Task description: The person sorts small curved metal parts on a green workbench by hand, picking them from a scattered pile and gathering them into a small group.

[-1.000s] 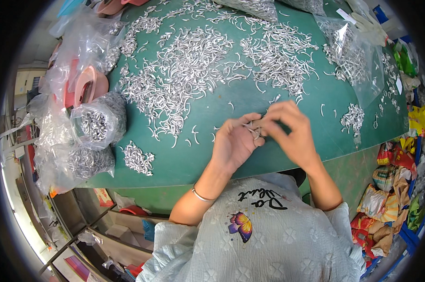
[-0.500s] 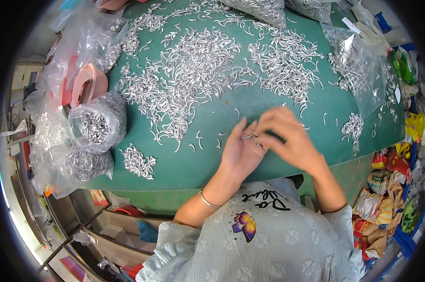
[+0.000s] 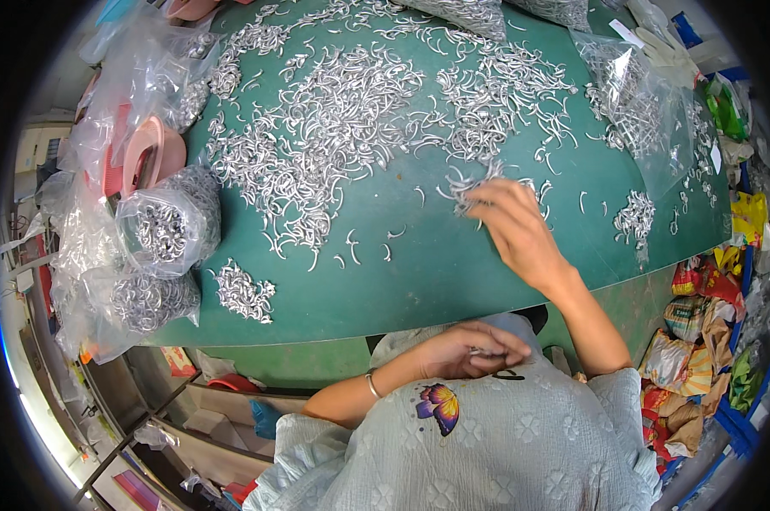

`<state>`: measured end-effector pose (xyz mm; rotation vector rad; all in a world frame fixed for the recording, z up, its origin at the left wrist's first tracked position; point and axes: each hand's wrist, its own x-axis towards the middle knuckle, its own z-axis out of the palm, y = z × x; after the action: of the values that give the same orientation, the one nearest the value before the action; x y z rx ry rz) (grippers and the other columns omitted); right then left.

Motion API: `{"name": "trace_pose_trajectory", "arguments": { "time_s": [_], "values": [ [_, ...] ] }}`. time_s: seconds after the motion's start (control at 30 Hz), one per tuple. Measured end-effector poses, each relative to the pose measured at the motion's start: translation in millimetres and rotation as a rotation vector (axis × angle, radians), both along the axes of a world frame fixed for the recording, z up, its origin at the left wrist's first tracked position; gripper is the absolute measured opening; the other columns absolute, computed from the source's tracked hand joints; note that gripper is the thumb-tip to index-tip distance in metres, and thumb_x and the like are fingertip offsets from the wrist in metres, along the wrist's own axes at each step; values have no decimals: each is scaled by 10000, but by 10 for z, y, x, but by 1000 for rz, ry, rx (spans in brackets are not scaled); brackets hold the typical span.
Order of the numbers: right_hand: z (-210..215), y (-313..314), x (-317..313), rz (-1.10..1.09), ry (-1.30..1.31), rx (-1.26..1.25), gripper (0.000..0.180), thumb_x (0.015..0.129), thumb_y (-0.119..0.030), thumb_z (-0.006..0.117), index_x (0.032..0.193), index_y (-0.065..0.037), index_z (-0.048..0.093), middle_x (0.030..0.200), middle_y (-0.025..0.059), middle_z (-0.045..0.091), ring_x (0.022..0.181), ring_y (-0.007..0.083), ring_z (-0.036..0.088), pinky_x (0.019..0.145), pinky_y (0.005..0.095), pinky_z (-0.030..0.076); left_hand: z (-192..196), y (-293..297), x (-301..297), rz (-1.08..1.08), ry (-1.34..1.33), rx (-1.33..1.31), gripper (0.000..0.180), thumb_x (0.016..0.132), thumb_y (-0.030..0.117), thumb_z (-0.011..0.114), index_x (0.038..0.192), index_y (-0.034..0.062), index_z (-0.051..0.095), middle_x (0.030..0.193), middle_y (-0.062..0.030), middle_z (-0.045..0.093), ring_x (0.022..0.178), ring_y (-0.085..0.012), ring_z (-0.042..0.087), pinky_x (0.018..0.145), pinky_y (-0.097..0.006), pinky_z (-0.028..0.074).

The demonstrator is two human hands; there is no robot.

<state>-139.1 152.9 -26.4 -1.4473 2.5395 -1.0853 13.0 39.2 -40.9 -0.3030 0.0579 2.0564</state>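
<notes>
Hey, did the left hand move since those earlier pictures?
Yes, the left hand moved back from over the table, past its near edge, toward the shirt.

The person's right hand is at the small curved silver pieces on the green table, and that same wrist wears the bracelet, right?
Not quite: the bracelet is around the wrist of the left hand, as the head view shows. The right hand is indeed at the small curved silver pieces on the green table.

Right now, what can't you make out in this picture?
In the head view:
Left hand: what its palm holds, mostly hidden by its curled fingers.
Right hand: whether it grips the silvery pieces, because of blur.
Far plastic bags: their far ends, cut off by the upper edge.
</notes>
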Motion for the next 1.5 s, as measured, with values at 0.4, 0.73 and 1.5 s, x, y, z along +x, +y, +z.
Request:
{"name": "trace_pose_trajectory", "arguments": {
  "time_s": [0.4,0.73,1.5],
  "values": [
    [203,332,-48,-455,-65,-77,208,744,96,546,905,-12,621,905,125,598,865,268,558,766,333,437,-9,169,193,-82,807,-768,267,934,235,472,963,-3,590,846,-23,578,780,-83,510,700,-226,422],
    [160,-107,-250,-197,119,57,65,758,-4,568,812,-39,575,956,62,551,893,244,484,763,339,350,33,101,52,280,115,-440,221,923,189,496,1027,11,574,826,-16,542,754,-101,490,716,-232,410],
    [-13,253,-148,-452,-526,-380,296,814,36,560,1107,-7,548,1007,81,594,845,91,545,697,220,441,86,-44,368,-23,1061,-1323,184,890,178,543,974,24,599,867,-33,622,753,-123,550,662,-282,442]
  ]
}}
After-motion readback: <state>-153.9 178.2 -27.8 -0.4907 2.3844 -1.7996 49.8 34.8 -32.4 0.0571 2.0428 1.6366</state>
